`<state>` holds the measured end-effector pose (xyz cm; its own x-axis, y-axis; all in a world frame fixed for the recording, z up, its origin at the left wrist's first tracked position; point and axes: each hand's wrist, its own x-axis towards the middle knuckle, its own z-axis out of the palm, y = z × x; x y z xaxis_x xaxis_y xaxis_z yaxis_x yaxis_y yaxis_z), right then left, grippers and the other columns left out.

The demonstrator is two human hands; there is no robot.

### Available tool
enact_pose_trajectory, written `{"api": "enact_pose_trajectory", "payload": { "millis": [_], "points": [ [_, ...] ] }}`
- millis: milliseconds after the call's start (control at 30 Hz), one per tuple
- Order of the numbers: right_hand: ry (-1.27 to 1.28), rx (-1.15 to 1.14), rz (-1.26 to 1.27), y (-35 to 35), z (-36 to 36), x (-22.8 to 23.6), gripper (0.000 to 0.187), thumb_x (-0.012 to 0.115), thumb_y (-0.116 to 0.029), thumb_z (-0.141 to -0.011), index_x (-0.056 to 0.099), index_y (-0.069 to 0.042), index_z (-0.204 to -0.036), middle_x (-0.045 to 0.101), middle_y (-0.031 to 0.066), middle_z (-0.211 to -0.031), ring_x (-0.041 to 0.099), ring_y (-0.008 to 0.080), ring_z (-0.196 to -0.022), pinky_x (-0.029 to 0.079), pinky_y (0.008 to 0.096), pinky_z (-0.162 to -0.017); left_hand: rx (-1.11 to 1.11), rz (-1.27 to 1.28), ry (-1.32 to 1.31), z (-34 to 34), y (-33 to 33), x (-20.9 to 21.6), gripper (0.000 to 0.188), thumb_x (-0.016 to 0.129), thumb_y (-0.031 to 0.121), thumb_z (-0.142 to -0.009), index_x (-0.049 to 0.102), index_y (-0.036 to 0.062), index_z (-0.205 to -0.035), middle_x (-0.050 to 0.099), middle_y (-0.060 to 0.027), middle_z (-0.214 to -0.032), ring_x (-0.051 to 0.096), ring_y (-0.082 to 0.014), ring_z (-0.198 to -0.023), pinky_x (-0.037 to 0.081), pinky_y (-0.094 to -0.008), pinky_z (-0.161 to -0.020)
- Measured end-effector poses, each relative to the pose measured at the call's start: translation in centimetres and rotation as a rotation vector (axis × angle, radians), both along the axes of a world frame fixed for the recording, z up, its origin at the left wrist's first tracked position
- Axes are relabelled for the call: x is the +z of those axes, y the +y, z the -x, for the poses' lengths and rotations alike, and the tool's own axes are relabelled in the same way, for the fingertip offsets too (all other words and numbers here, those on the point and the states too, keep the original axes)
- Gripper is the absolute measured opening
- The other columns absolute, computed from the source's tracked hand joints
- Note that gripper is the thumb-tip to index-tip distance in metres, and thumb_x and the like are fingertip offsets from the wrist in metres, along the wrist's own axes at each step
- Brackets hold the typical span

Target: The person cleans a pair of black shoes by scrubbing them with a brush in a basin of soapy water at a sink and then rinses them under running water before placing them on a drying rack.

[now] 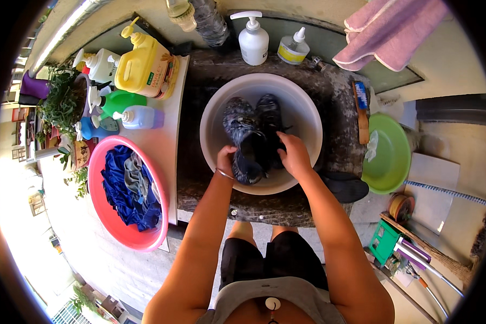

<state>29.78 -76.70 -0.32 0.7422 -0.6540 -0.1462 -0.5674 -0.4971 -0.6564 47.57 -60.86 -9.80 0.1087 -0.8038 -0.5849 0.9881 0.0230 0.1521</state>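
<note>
Two dark patterned shoes sit side by side in a white basin, which seems to hold some water. My left hand grips the left shoe near its heel, thumb toward the opening. That shoe is tilted and partly overlaps the other. On the other side, my right hand holds the right shoe by its side near the opening. The fingertips of both hands are partly hidden by the shoes and the basin.
Right of the basin lie a blue-bristled wooden brush and a black insole-shaped piece, near a green basin. A pump bottle and squeeze bottle stand behind. Left are detergent bottles and a pink basin of clothes.
</note>
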Motion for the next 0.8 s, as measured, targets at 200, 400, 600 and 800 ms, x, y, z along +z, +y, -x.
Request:
{"api": "enact_pose_trajectory", "payload": {
  "millis": [200,400,600,800],
  "points": [
    [-0.166,-0.313,0.092,-1.1,9.6,3.8,0.043,0.065,-0.004,-0.077,0.056,-0.006,-0.119,0.06,0.0167,-0.111,0.055,0.0344,-0.103,0.045,0.0405,-0.089,-0.35,-0.635,-0.404,-2.1,-0.1,-6.3,0.027,0.06,0.023,-0.071,0.063,0.0033,-0.089,0.064,-0.014,-0.089,0.06,-0.0321,-0.082,0.052,-0.0409,-0.073],
    [0.409,-0.236,0.31,-3.2,21.3,4.2,0.071,0.072,-0.004,-0.068,0.043,-0.008,-0.133,0.049,0.0168,-0.129,0.046,0.0351,-0.117,0.038,0.0417,-0.098,-0.083,-0.801,-0.431,-0.9,0.5,-4.8,0.06,0.062,0.051,-0.079,0.054,0.0091,-0.12,0.061,-0.0083,-0.112,0.059,-0.0262,-0.102,0.049,-0.0435,-0.084],
    [0.594,-0.248,0.199,-3.1,20.0,4.7,0.083,0.081,-0.012,-0.06,0.042,-0.007,-0.132,0.05,0.0144,-0.125,0.048,0.0342,-0.114,0.04,0.0427,-0.094,-0.1,-0.554,-0.481,-1.7,1.0,-3.2,0.085,0.058,0.066,-0.077,0.042,0.0073,-0.135,0.052,-0.0089,-0.13,0.051,-0.0248,-0.115,0.042,-0.0419,-0.092],
    [0.424,-0.195,0.123,-3.0,20.7,5.9,0.034,0.079,-0.007,-0.059,0.062,-0.004,-0.089,0.061,0.0127,-0.089,0.058,0.0307,-0.088,0.045,0.0429,-0.076,-0.192,-0.822,-1.328,-0.6,0.5,-0.5,0.036,0.062,0.006,-0.076,0.06,-0.0053,-0.11,0.065,-0.016,-0.103,0.062,-0.0237,-0.096,0.047,-0.0326,-0.085]
  ]
}}
